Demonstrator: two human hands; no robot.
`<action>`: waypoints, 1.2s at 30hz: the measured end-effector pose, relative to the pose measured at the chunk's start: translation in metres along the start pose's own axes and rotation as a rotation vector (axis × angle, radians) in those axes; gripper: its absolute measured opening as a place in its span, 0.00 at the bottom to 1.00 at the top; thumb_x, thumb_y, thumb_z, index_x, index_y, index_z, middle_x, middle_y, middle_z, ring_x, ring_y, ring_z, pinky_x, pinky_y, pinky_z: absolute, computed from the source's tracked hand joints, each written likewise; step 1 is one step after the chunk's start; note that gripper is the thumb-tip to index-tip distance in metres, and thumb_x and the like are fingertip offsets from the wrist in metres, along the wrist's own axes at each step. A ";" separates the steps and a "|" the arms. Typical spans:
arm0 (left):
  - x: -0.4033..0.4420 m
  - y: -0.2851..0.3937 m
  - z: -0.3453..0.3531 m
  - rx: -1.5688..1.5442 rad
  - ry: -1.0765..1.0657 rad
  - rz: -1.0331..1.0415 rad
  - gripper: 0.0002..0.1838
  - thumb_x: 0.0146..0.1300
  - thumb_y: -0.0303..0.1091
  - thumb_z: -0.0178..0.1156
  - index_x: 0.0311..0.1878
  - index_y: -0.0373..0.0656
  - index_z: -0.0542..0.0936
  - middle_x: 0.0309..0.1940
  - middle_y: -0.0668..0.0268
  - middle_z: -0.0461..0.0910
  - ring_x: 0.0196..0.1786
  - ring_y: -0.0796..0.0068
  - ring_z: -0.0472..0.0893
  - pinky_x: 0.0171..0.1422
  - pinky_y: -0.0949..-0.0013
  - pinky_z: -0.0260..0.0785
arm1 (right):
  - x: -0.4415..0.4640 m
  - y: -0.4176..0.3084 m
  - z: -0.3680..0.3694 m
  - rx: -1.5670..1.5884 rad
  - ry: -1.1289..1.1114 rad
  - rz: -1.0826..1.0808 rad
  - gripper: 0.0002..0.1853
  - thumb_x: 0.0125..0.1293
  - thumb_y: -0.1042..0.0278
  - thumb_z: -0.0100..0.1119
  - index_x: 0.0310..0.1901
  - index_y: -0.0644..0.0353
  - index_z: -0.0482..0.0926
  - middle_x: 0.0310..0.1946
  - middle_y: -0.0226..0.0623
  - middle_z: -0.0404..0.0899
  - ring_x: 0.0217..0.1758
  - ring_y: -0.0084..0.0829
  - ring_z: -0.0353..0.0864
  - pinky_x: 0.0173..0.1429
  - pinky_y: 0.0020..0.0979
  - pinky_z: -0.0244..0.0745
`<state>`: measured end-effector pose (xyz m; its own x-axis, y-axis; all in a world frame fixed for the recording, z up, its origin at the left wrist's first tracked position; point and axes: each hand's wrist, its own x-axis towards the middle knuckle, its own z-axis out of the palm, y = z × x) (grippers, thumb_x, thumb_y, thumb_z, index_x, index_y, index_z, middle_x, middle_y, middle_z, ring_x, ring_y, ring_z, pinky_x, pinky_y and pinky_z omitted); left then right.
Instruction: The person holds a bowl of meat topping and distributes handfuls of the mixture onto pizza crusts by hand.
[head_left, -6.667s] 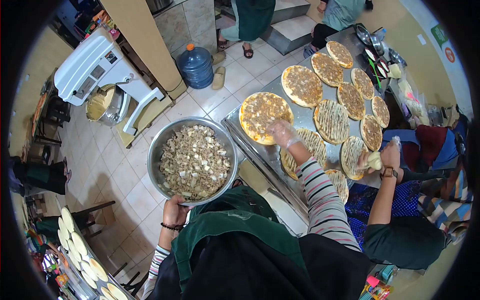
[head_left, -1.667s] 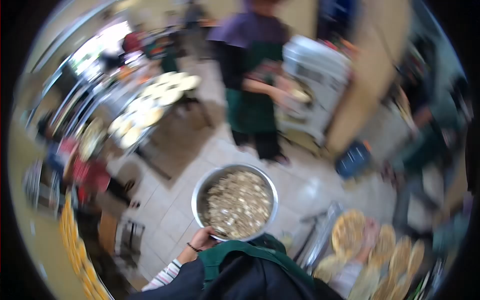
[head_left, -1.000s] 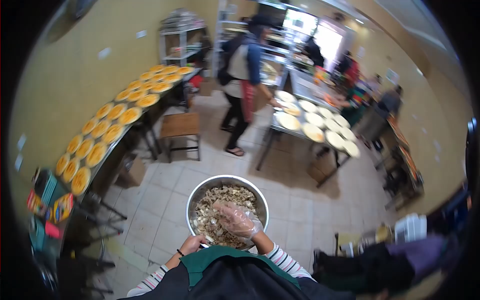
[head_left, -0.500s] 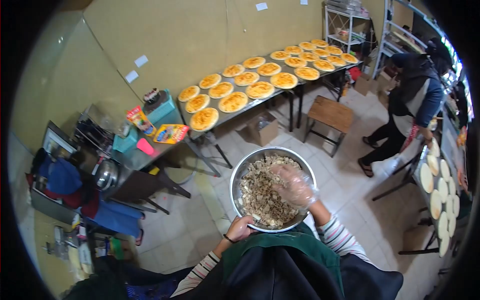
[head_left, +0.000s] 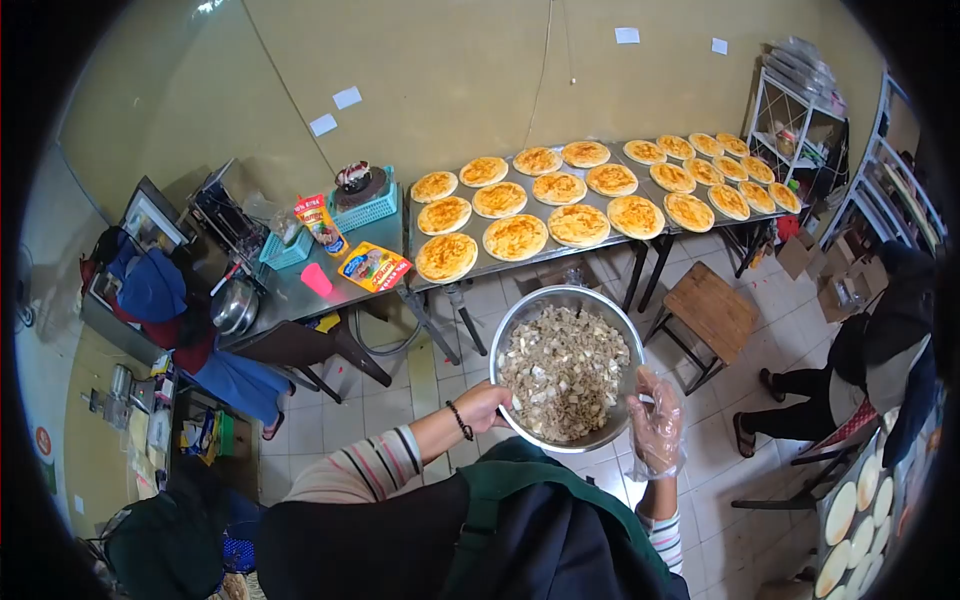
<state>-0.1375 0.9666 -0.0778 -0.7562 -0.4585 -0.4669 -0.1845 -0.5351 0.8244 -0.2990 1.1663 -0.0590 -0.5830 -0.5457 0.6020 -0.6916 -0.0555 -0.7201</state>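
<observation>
A large metal bowl [head_left: 503, 405] of crumbly meat filling with pale chunks [head_left: 565, 370] is held up in front of my body. At its lower left rim my bare left hand [head_left: 484, 406] is closed, fingers wrapped on the edge. My right hand [head_left: 655, 425], in a clear plastic glove, touches the bowl's right rim with its fingers curled around the edge. Beyond the bowl, round flat breads with orange-brown sauce [head_left: 514, 237] lie in rows on long metal tables [head_left: 480, 263].
A wooden stool [head_left: 707, 312] stands right of the bowl. Sauce packets [head_left: 373, 267], a pink cup [head_left: 316, 279] and teal baskets [head_left: 364, 211] are on the left table. People stand at far left and right [head_left: 865, 370]. Plain rounds [head_left: 840, 512] lie at lower right.
The view has turned right, toward the long tables. My right hand has moved out of the filling to the bowl's right rim. My left hand still holds the bowl.
</observation>
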 end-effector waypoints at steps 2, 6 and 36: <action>0.007 0.001 -0.004 0.022 -0.041 -0.058 0.05 0.43 0.21 0.47 0.27 0.33 0.69 0.24 0.59 0.71 0.26 0.65 0.76 0.34 0.61 0.73 | -0.010 -0.007 0.006 0.006 0.080 0.035 0.18 0.48 0.75 0.55 0.44 0.63 0.70 0.30 0.39 0.71 0.30 0.30 0.72 0.32 0.26 0.68; 0.052 -0.007 -0.022 0.017 -0.110 -0.156 0.08 0.43 0.20 0.46 0.30 0.33 0.69 0.24 0.59 0.71 0.27 0.64 0.76 0.31 0.60 0.74 | -0.010 -0.014 0.025 -0.068 0.193 0.033 0.18 0.47 0.77 0.54 0.44 0.63 0.69 0.32 0.41 0.71 0.35 0.34 0.72 0.37 0.28 0.68; 0.304 0.051 -0.302 0.598 -0.210 -0.054 0.14 0.42 0.34 0.51 0.32 0.34 0.72 0.24 0.61 0.73 0.28 0.72 0.71 0.33 0.71 0.64 | 0.197 0.097 0.359 -0.307 -0.491 -0.160 0.15 0.44 0.55 0.53 0.22 0.60 0.77 0.21 0.42 0.74 0.27 0.41 0.74 0.31 0.35 0.70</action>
<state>-0.1872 0.5855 -0.2747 -0.8316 -0.2606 -0.4903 -0.4988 -0.0374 0.8659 -0.3275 0.7537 -0.1338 -0.2467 -0.8769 0.4126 -0.8888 0.0351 -0.4569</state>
